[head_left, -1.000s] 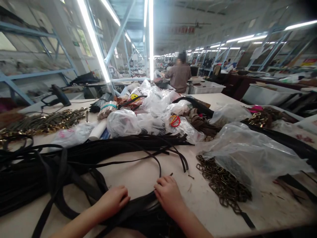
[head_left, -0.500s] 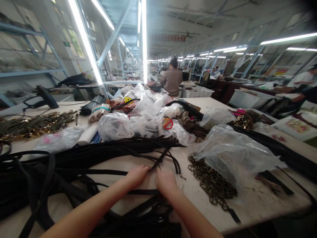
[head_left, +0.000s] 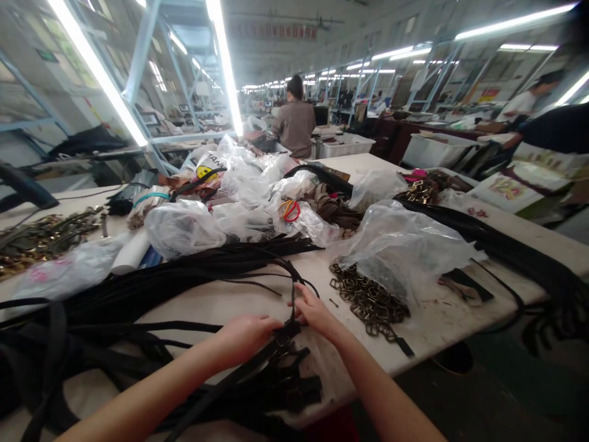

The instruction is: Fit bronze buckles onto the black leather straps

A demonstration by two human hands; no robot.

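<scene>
My right hand (head_left: 313, 309) pinches a narrow black strap (head_left: 293, 296), which rises from its fingertips and bends over toward the back. My left hand (head_left: 248, 339) is closed on the same strap just below, beside a dark piece with a metal buckle (head_left: 289, 331); the exact grip is partly hidden. Under and in front of my hands lie more black straps with metal buckles (head_left: 280, 371). A long bundle of black straps (head_left: 151, 279) stretches across the table to the left. Loose metal buckles (head_left: 368, 298) are heaped right of my right hand.
A clear plastic bag (head_left: 405, 245) partly covers the buckle heap. Plastic bags (head_left: 184, 227) and a pair of red-and-orange handled scissors (head_left: 290, 210) lie at the back of the table (head_left: 442, 331). Black straps (head_left: 515, 258) hang over the right edge. A person (head_left: 297, 123) is farther off.
The view has swung right and down. My hands have come nearer the buckled straps, and the held strap now stands more upright between them.
</scene>
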